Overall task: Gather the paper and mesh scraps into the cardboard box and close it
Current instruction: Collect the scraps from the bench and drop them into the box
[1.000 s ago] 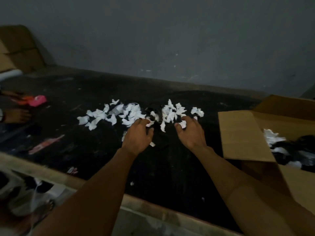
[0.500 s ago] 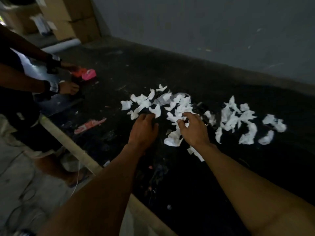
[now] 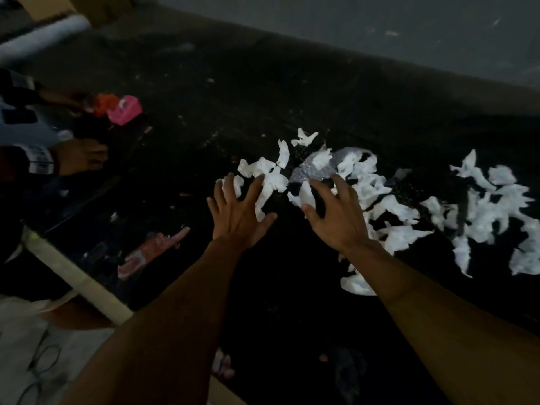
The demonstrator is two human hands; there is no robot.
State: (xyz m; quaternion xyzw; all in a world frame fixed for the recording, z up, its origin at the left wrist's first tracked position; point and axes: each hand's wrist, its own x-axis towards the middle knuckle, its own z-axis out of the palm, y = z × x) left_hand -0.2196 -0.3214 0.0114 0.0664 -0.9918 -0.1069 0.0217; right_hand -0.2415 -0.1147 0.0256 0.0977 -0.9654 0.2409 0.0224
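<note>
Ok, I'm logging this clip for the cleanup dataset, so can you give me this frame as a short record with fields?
surface: dark table top
scraps: white paper scraps strewn across the table
left hand: left hand open, fingers spread at the left end of the scraps
right hand: right hand open over the scraps
cardboard box: not in view
other: pink object far left

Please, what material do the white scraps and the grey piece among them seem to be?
White scraps: probably thin matte paper, with torn, curled edges. Grey piece: possibly fine mesh or net, since it looks speckled and half see-through; blur leaves this uncertain.
</note>
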